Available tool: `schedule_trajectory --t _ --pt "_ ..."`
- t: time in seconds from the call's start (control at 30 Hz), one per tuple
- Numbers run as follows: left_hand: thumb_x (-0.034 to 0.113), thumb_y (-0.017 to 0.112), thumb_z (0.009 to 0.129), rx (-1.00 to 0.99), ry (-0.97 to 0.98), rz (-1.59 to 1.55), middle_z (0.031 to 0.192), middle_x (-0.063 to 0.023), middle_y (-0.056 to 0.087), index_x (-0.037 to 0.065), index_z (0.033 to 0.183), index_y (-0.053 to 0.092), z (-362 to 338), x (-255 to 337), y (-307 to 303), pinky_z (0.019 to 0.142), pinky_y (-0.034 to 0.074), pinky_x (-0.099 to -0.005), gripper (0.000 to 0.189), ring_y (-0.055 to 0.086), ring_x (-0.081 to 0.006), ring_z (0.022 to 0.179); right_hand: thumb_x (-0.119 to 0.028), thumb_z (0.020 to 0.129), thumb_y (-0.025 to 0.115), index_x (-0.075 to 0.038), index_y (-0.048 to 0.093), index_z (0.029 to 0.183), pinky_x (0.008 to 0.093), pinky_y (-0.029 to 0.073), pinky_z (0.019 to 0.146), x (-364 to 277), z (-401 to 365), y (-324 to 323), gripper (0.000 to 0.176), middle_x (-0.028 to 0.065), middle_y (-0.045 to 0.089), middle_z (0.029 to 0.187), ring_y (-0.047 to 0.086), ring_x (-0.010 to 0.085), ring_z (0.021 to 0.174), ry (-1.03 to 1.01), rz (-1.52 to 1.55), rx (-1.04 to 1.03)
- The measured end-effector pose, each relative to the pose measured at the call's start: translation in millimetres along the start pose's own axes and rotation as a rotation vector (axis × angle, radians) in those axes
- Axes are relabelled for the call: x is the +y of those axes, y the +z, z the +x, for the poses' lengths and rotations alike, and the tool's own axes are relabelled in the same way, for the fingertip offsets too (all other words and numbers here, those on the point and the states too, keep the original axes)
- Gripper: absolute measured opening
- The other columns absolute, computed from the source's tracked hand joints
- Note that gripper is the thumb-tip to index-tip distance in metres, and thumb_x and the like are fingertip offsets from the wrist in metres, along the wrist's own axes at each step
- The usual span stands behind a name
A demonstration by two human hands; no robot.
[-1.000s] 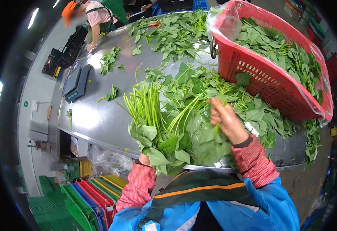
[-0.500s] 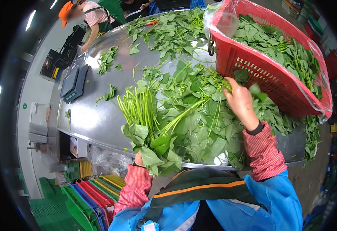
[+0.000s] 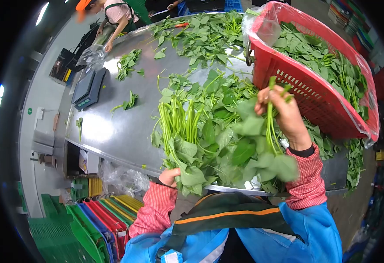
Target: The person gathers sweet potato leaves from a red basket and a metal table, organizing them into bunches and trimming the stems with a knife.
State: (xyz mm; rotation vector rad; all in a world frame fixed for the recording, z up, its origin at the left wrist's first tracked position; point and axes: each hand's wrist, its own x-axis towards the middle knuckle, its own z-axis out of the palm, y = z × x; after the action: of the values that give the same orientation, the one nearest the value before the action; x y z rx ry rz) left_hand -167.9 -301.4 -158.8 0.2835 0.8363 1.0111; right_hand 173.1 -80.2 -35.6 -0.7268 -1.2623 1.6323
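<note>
My left hand (image 3: 170, 176) is wrapped round a bunch of leafy green stems (image 3: 179, 127) at the table's front edge; its cut ends point up and away from me, and its leaves hide most of my fingers. My right hand (image 3: 284, 111) is raised in front of the red crate, closed on a few leafy stems (image 3: 270, 131) whose ends stick up past my fingers while the blurred leaves hang down. Between and beyond my hands, a loose pile of leafy greens (image 3: 227, 127) covers the metal table (image 3: 143, 105).
A red plastic crate (image 3: 314, 94), lined with clear film and full of greens, stands tilted on the right. A digital scale (image 3: 89, 90) sits at the left, with small sprigs (image 3: 128, 63) near it. Another person (image 3: 119, 17) handles a clear bag at the far left.
My right hand has risen from the pile with stems in it. The bunch in my left hand has shifted right. The other person now holds a clear bag.
</note>
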Motion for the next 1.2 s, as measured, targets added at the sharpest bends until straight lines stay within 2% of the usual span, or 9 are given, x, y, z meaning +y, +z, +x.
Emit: schedule_trajectory --t 0.13,0.37,0.5,0.53,0.7,0.8,1.0,1.1,1.2 --pt "0.007 0.073 0.074 0.076 0.118 0.202 0.123 -0.0115 0.059 0.003 0.133 0.047 8 4 27 0.098 0.045 -0.0382 0.064 0.059 -0.0243 0.111 -0.023 0.093 0.059 -0.003 0.056 0.097 0.022 0.042 0.054 37 -13 37 0.021 -0.0018 0.053 0.07 0.051 0.0083 0.06 0.311 0.053 -0.052" --pt "-0.001 0.071 0.073 0.172 0.268 0.586 0.117 -0.0064 0.06 0.002 0.128 0.05 22 7 64 0.094 0.045 -0.0346 0.059 0.057 -0.019 0.106 -0.032 0.084 0.07 0.001 0.063 0.083 0.03 0.046 0.065 63 -2 70 0.034 0.0046 0.065 0.074 0.057 0.0126 0.068 0.236 -0.656 -0.057" --pt "-0.003 0.071 0.073 0.202 0.414 0.648 0.115 -0.0049 0.061 0.002 0.127 0.052 24 5 53 0.091 0.047 -0.0338 0.058 0.057 -0.0181 0.104 -0.02 0.084 0.063 -0.005 0.057 0.07 0.0271 0.033 0.049 59 -8 66 0.021 -0.005 0.049 0.058 0.041 0.007 0.053 0.217 -0.389 -0.055" --pt "-0.002 0.071 0.073 0.209 0.387 0.575 0.115 -0.0051 0.061 0.002 0.127 0.052 20 5 50 0.092 0.046 -0.0339 0.058 0.058 -0.0183 0.104 -0.019 0.086 0.061 -0.001 0.063 0.085 0.0265 0.043 0.061 43 -13 48 0.017 -0.0008 0.057 0.065 0.053 0.0098 0.064 0.364 -0.313 0.015" --pt "0.0 0.073 0.074 0.224 0.327 0.464 0.116 -0.0063 0.061 0.002 0.126 0.052 15 12 43 0.093 0.046 -0.0341 0.057 0.058 -0.0182 0.105 -0.024 0.091 0.059 -0.006 0.057 0.097 0.0209 0.026 0.045 43 -20 30 0.019 -0.0093 0.037 0.061 0.031 0.0035 0.049 0.495 -0.049 0.042" --pt "-0.001 0.073 0.073 0.232 0.349 0.528 0.116 -0.0066 0.061 0.002 0.126 0.052 19 12 50 0.093 0.046 -0.0339 0.058 0.058 -0.0178 0.105 -0.032 0.085 0.07 0.0 0.058 0.103 0.0239 0.039 0.052 67 -32 45 0.038 -0.0045 0.049 0.067 0.045 0.008 0.056 0.56 0.145 -0.143" --pt "-0.004 0.071 0.073 0.167 0.381 0.573 0.113 -0.0059 0.061 0.002 0.127 0.051 30 7 59 0.093 0.046 -0.0335 0.058 0.058 -0.0176 0.104 -0.025 0.081 0.07 -0.001 0.063 0.089 0.0276 0.045 0.06 77 -20 75 0.026 0.0015 0.063 0.075 0.055 0.0131 0.064 0.184 -0.543 -0.277" --pt "-0.003 0.072 0.073 0.198 0.323 0.436 0.115 -0.0075 0.062 0.002 0.128 0.051 23 3 40 0.094 0.047 -0.0347 0.058 0.059 -0.0194 0.104 -0.016 0.08 0.067 -0.01 0.058 0.085 0.0172 0.028 0.045 29 -28 42 0.012 -0.0067 0.048 0.066 0.04 0.0014 0.052 0.488 0.091 -0.238" --pt "-0.001 0.073 0.074 0.267 0.238 0.233 0.117 -0.0095 0.062 0.002 0.128 0.051 10 6 32 0.095 0.048 -0.0362 0.059 0.06 -0.0212 0.106 -0.018 0.08 0.068 -0.011 0.055 0.085 0.0159 0.022 0.042 28 -29 -15 0.015 -0.0082 0.04 0.064 0.03 0.0 0.048 0.212 0.504 -0.231"
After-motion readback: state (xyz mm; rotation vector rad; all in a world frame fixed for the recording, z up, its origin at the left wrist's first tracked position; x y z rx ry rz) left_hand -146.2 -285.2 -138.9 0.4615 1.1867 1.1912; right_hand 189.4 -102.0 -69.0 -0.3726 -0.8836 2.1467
